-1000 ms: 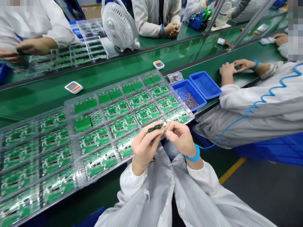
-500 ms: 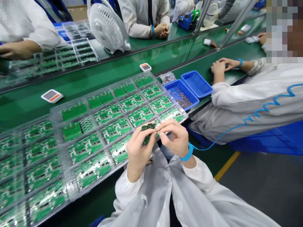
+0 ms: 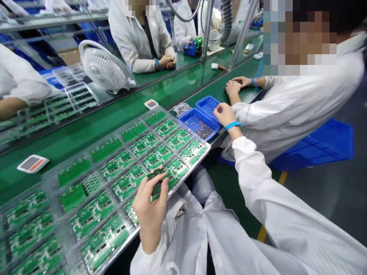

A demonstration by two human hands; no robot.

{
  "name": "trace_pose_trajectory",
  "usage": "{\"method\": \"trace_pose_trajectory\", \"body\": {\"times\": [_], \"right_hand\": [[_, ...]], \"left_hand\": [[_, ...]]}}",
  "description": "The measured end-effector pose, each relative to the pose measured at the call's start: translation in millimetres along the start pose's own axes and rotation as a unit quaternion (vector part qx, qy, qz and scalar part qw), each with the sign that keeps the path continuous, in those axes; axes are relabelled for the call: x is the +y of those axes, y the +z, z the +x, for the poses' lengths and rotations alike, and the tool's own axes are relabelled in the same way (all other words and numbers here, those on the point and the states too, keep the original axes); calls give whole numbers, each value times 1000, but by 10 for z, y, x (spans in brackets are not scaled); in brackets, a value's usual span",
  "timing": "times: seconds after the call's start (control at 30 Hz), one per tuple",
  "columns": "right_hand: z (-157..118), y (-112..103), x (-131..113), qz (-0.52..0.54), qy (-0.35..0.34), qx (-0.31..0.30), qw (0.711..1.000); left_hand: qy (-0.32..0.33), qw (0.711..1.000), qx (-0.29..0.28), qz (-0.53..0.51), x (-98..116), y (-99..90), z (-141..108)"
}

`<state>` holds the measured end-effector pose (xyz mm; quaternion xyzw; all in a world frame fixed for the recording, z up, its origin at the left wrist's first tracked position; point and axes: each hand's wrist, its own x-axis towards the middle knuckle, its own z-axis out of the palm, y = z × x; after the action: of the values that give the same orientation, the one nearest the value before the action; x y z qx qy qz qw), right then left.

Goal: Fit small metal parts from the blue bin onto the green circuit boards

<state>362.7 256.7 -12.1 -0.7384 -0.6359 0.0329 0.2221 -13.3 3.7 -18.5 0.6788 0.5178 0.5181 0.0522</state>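
Note:
My left hand [image 3: 150, 206] grips a small green circuit board [image 3: 156, 188] by its edges between thumb and fingers. It holds the board over the near edge of a clear plastic tray [image 3: 205, 148]. My right hand [image 3: 226, 114], with a blue wrist strap [image 3: 233, 125], is above the blue bins at the tray's right end. Its thumb and fingertips are pinched together; anything between them is too small to make out. Below and left of it, an open blue bin [image 3: 183, 121] contains many small metal parts [image 3: 203, 130]. Rows of green circuit boards [image 3: 157, 156] fill the tray.
A second blue bin [image 3: 205, 102] adjoins the first, beside a clear plastic bag [image 3: 182, 109]. Two small white-and-orange devices [image 3: 33, 164] lie behind the tray. Across the bench stands a white fan [image 3: 104, 68]. A co-worker's hands [image 3: 236, 87] rest on the bench to the right.
My right hand has left the board and moved up and right to the blue bins. My left hand keeps hold of the board. The view has turned right.

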Motion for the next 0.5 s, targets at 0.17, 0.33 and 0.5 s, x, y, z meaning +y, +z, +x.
{"method": "trace_pose_trajectory", "body": {"times": [0.17, 0.33, 0.5], "right_hand": [[398, -11, 279, -69, 20, -77, 994], [437, -42, 349, -115, 22, -99, 988], [426, -120, 433, -108, 12, -96, 989]], "left_hand": [[-15, 1000, -1, 4, -46, -64, -23], [-15, 1000, -4, 9, -28, -56, -19], [-35, 999, -27, 5, -21, -47, -26]]}}
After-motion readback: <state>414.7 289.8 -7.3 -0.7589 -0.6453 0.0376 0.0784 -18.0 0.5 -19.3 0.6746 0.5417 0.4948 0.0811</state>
